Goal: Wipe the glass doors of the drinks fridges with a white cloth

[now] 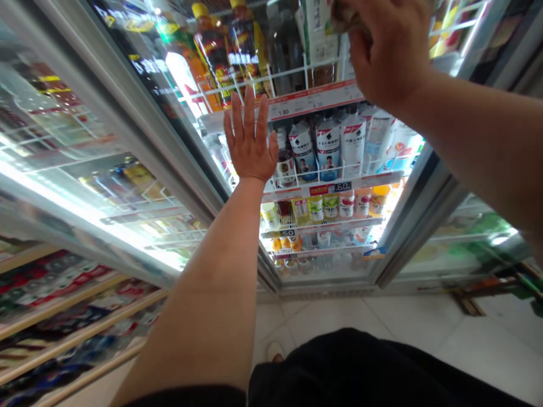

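My left hand (251,138) lies flat with fingers spread on the glass door (278,121) of a lit drinks cooler. At the upper right, my right hand (392,53) is closed around a crumpled, brownish cloth (345,17), held up against the same glass. Most of the cloth is hidden by the fingers or cut off by the frame's top edge. Behind the glass, several bottles with blue-and-white labels (328,144) stand on a shelf below the hands. Dark bottles with yellow caps (246,42) are on the shelf above.
A metal door frame (169,135) runs down the left side, with another cooler section beyond it. Packed product shelves (63,316) stand at the lower left. Pale floor tiles (407,316) lie below the cooler, and a green object (524,285) is at the right.
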Demonstrator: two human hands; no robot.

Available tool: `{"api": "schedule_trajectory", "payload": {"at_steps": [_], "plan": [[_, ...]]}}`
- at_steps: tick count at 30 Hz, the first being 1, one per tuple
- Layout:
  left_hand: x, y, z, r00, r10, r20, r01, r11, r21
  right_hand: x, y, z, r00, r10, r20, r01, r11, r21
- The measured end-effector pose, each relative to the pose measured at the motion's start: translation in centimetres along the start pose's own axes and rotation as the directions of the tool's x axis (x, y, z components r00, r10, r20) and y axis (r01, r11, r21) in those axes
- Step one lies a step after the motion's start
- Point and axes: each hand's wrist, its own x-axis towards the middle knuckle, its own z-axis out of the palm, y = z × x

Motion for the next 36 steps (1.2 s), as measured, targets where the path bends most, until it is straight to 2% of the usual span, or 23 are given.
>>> {"api": "schedule_trajectory", "payload": {"at_steps": [1, 3, 5, 7, 8, 9, 11, 13, 15, 16, 17, 19, 20, 21, 23, 25, 27, 28, 30, 32, 33, 34, 36], "plan": [[0.0, 0.0, -0.1, 1.000, -0.002, -0.003, 0.002, 1.000, 0.003, -0.3, -0.2, 0.1, 1.000, 0.005, -0.020, -0.005, 1.000, 0.007], [-0.1, 0.2, -0.2, 1.000, -0.011, -0.013, 0.011, 1.000, 0.010, -1.8, -1.0, 0.5, 0.993, -0.100, 0.068, 0.097, 0.994, 0.047], [-0.2, 0.3, -0.4, 1.000, -0.019, -0.018, 0.019, 1.000, 0.010, -3.4, -1.9, 0.9, 0.935, -0.264, 0.237, 0.239, 0.962, 0.131], [-0.3, 0.4, -0.5, 1.000, -0.012, -0.022, 0.013, 1.000, 0.018, -4.1, -2.1, 0.9, 0.867, -0.350, 0.354, 0.300, 0.935, 0.189], [-0.2, 0.5, -0.5, 1.000, -0.004, -0.027, 0.005, 0.999, 0.037, -3.9, -2.0, 0.8, 0.870, -0.336, 0.361, 0.287, 0.940, 0.182], [-0.2, 0.5, -0.5, 0.999, 0.005, -0.033, -0.003, 0.998, 0.064, -3.5, -1.7, 0.7, 0.897, -0.287, 0.337, 0.249, 0.957, 0.152], [-0.2, 0.5, -0.5, 0.999, 0.026, -0.039, -0.022, 0.994, 0.108, -2.7, -1.2, 0.5, 0.967, -0.138, 0.213, 0.123, 0.989, 0.082], [-0.2, 0.4, -0.4, 0.999, 0.031, -0.041, -0.027, 0.995, 0.096, -2.6, -1.1, 0.5, 0.996, -0.009, 0.089, 0.005, 0.999, 0.050], [-0.2, 0.4, -0.4, 0.999, 0.021, -0.043, -0.019, 0.999, 0.045, -3.8, -1.7, 0.8, 0.998, 0.011, 0.068, -0.016, 0.997, 0.070], [-0.2, 0.3, -0.4, 0.999, 0.019, -0.045, -0.018, 0.999, 0.032, -4.8, -2.1, 1.0, 0.991, -0.040, 0.126, 0.026, 0.994, 0.110], [-0.2, 0.3, -0.4, 0.999, 0.021, -0.049, -0.019, 0.999, 0.033, -5.8, -2.6, 1.2, 0.969, -0.122, 0.216, 0.086, 0.981, 0.171], [-0.3, 0.4, -0.5, 0.998, 0.034, -0.049, -0.031, 0.998, 0.050, -7.2, -3.2, 1.4, 0.877, -0.294, 0.381, 0.184, 0.936, 0.299], [-0.3, 0.4, -0.5, 0.998, 0.039, -0.050, -0.036, 0.998, 0.056, -7.5, -3.2, 1.4, 0.841, -0.340, 0.420, 0.210, 0.921, 0.327], [-0.3, 0.5, -0.5, 0.998, 0.044, -0.051, -0.041, 0.997, 0.059, -7.4, -3.0, 1.3, 0.836, -0.344, 0.427, 0.219, 0.923, 0.316], [-0.4, 0.6, -0.6, 0.998, 0.039, -0.053, -0.036, 0.998, 0.054, -6.4, -2.1, 1.0, 0.918, -0.237, 0.318, 0.178, 0.962, 0.205], [-0.3, 0.7, -0.6, 0.998, 0.020, -0.052, -0.017, 0.998, 0.062, -5.2, -1.2, 0.9, 0.990, -0.080, 0.113, 0.069, 0.993, 0.095], [-0.3, 0.9, -0.6, 0.999, -0.012, -0.035, 0.014, 0.998, 0.065, -4.9, -0.8, 1.1, 0.999, 0.030, -0.039, -0.027, 0.998, 0.062], [-0.2, 1.0, -0.7, 0.999, -0.031, -0.024, 0.033, 0.998, 0.058, -5.3, -0.9, 1.4, 0.998, 0.039, -0.056, -0.035, 0.997, 0.071], [-0.2, 1.2, -0.8, 0.998, -0.063, 0.001, 0.063, 0.997, 0.033, -6.7, -1.5, 1.9, 0.996, -0.078, 0.050, 0.071, 0.989, 0.128], [-0.2, 1.4, -0.8, 0.997, -0.078, 0.014, 0.078, 0.997, 0.017, -8.0, -2.1, 2.3, 0.936, -0.274, 0.220, 0.228, 0.950, 0.214], [-0.2, 1.4, -0.9, 0.997, -0.082, 0.016, 0.081, 0.997, 0.017, -8.4, -2.2, 2.3, 0.904, -0.338, 0.260, 0.279, 0.930, 0.241], [-0.2, 1.4, -0.9, 0.996, -0.083, 0.017, 0.083, 0.996, 0.023, -8.4, -2.1, 2.3, 0.892, -0.362, 0.271, 0.300, 0.922, 0.246], [-0.2, 1.3, -0.8, 0.996, -0.086, 0.008, 0.085, 0.995, 0.058, -7.8, -1.6, 2.2, 0.944, -0.276, 0.179, 0.242, 0.951, 0.190]]}}
